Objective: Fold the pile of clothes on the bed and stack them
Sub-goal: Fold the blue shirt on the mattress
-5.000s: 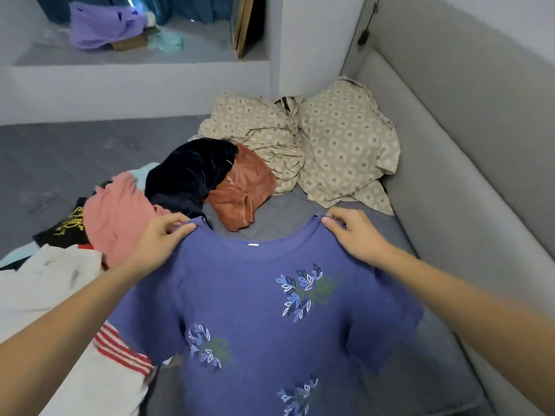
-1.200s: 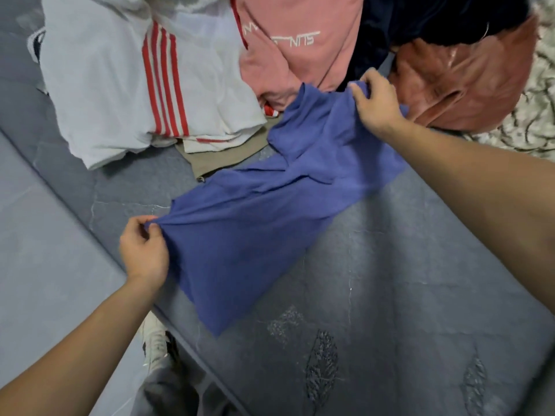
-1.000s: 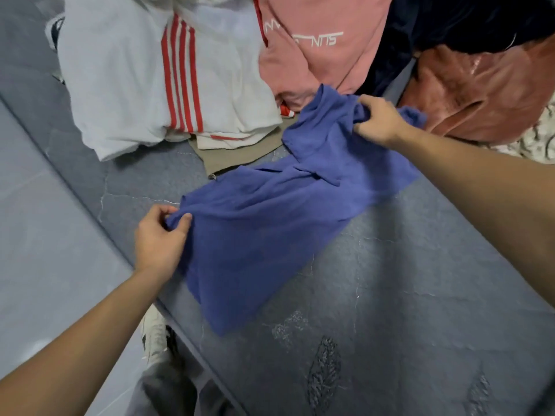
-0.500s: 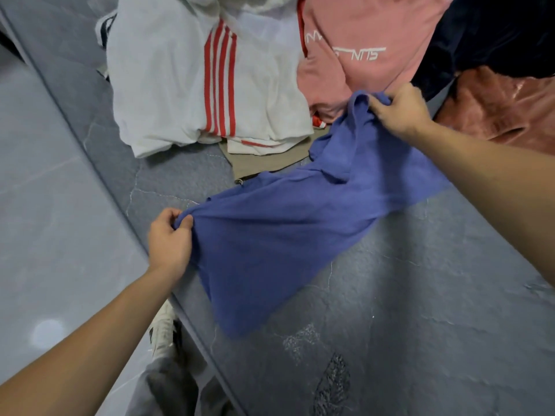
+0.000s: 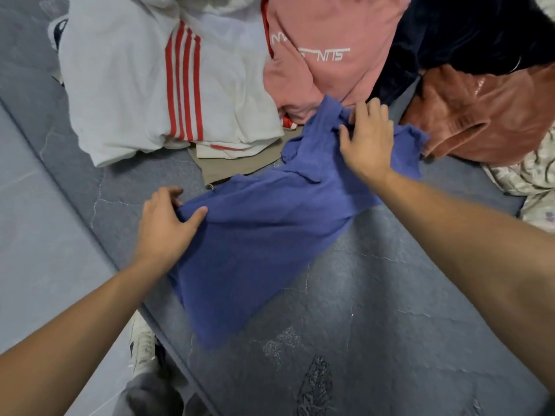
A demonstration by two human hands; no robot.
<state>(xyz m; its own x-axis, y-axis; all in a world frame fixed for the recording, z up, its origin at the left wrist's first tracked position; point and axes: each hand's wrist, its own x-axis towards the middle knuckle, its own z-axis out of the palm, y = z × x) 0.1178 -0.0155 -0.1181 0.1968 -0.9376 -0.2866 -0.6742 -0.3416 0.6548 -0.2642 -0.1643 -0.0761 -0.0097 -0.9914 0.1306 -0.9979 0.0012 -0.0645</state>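
Where the grey bed runs out toward its near edge, a blue shirt folded lengthwise and laid flat in a slanted band, far end up against the pile, near end almost at the bed's edge. Left hand at the band's left edge, thumb over the cloth and fingers curled under the hem, pinching it. Right hand flat on the far end near the collar, fingers spread apart and pressing the fabric down, gripping nothing. Just beyond the shirt, the unfolded pile: a white garment with red stripes to the left, a pink shirt with white lettering touching the blue collar end, a dark navy piece behind, a rust-brown garment just beside the right hand. A strip of khaki cloth half hidden under the white garment and the blue shirt. Patterned beige bedding at the right edge. A white shoe on the floor below the bed's edge.
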